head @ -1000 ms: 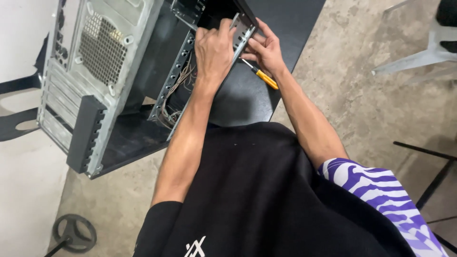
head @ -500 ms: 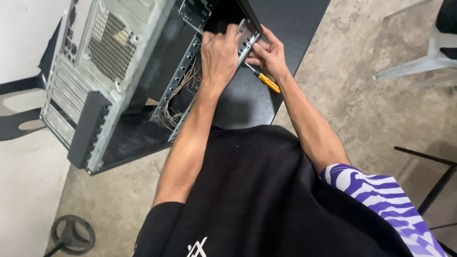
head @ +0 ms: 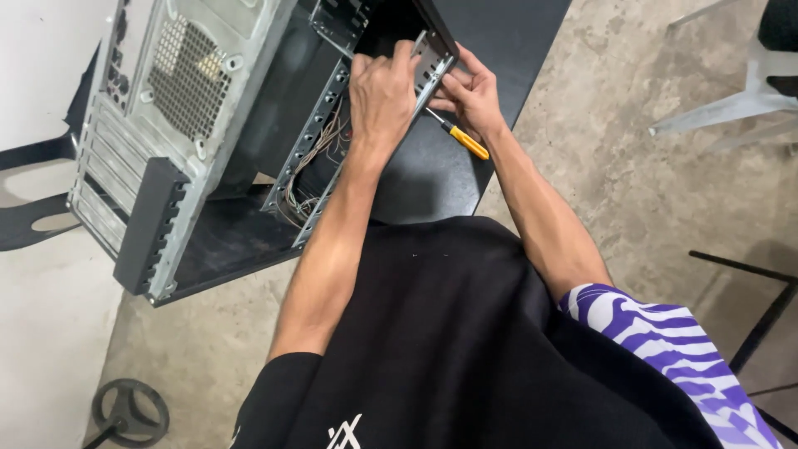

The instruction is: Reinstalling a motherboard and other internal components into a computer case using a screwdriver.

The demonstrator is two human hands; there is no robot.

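An open grey computer case (head: 179, 100) stands on a black table (head: 432, 175). My left hand (head: 381, 96) grips the top of a perforated metal bracket (head: 428, 62) at the case's front edge. My right hand (head: 470, 91) is on the bracket's other side, fingers pinched against it. A screwdriver with a yellow handle (head: 461, 141) sticks out below my right hand; whether the hand holds it or it lies on the table is unclear. Loose wires (head: 320, 162) hang inside the case.
A black plastic panel (head: 150, 224) leans on the case's rear corner. The floor (head: 632, 183) is bare concrete. White chair legs (head: 731, 104) are at the upper right, a black metal frame (head: 756, 324) at the right, a round black base (head: 129, 411) at the lower left.
The view has drifted slightly, so the case and hands sit a little further right. Both hands stay on the bracket with small finger shifts.
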